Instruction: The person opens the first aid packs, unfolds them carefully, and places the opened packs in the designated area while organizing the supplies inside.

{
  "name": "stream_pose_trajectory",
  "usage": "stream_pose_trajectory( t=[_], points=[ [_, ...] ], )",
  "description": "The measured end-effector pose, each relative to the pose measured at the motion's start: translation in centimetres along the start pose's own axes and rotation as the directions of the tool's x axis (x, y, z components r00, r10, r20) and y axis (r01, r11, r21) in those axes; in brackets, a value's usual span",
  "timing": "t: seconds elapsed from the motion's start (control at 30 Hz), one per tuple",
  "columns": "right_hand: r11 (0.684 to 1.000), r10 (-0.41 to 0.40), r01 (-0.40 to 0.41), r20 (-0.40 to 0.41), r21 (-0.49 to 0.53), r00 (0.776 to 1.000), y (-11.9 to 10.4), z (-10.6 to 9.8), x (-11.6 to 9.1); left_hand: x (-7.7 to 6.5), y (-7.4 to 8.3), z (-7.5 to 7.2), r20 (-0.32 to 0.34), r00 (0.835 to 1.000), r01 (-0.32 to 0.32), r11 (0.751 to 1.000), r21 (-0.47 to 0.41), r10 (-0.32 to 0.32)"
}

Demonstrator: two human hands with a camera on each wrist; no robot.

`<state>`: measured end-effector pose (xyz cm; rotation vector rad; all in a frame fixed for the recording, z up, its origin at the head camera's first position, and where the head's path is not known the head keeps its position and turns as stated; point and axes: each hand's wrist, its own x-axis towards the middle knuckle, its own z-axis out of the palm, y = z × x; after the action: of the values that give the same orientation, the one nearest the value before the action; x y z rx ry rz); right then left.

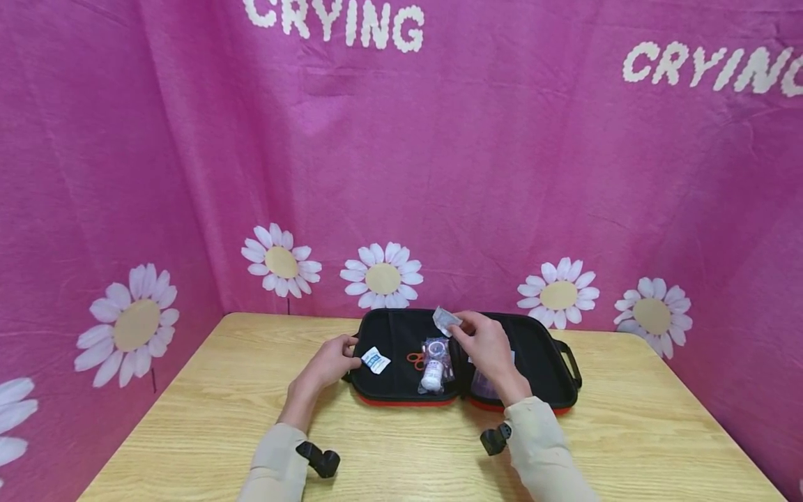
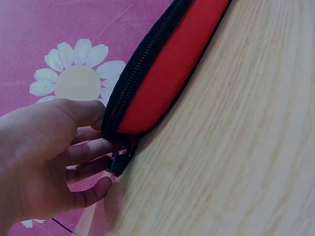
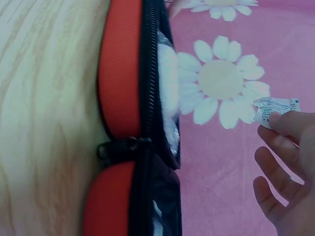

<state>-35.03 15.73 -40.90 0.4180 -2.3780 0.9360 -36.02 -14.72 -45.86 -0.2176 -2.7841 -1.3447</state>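
A zippered case (image 1: pixel 401 328), black inside and red outside, lies unfolded on the table. My left hand (image 1: pixel 332 361) holds its left edge, thumb at the zipper rim and fingers by a black strap (image 2: pixel 121 160) below. Above the middle of the case, my right hand (image 1: pixel 489 348) pinches a small white printed packet (image 1: pixel 446 320) between thumb and index finger. The left half contains a white-and-blue packet (image 1: pixel 376 360), orange-handled scissors (image 1: pixel 415 359) and a clear bag with a white bottle (image 1: pixel 432 375). My right hand partly hides a purplish packet (image 1: pixel 484 388) in the other half.
A black carry handle (image 1: pixel 569 364) sticks out at the case's right end. The wooden table (image 1: pixel 401 453) extends in front and to both sides. Behind it hangs a pink cloth (image 1: pixel 477 174) with daisies and white lettering.
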Motion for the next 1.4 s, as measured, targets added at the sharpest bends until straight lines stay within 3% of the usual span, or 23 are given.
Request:
stream_pose_trajectory(
  t=[0.27,0.53,0.83,1.13,1.4],
  points=[
    [0.998,0.045,-0.044,-0.011,0.041,0.999,0.2,-1.9,-0.2,0.1,-0.1,0.1,0.003,1.000,0.009,1.000,0.000,-0.009],
    [0.991,0.078,-0.067,-0.089,0.116,0.993,0.9,-3.0,-0.4,0.1,-0.3,0.2,0.005,1.000,0.006,1.000,-0.018,-0.006],
    [0.978,0.152,-0.124,-0.166,0.166,0.974,2.0,-3.8,-0.7,0.0,0.0,0.1,0.010,1.000,0.014,1.000,-0.017,-0.014],
    [0.955,0.246,-0.204,-0.187,0.217,0.951,3.4,-5.0,-0.9,0.0,0.0,0.3,0.014,1.000,0.013,1.000,-0.023,-0.012],
    [0.939,0.268,-0.205,-0.214,0.275,0.939,5.1,-6.1,-1.2,0.0,0.0,0.2,0.009,1.000,0.016,1.000,-0.015,-0.016]
  ],
)
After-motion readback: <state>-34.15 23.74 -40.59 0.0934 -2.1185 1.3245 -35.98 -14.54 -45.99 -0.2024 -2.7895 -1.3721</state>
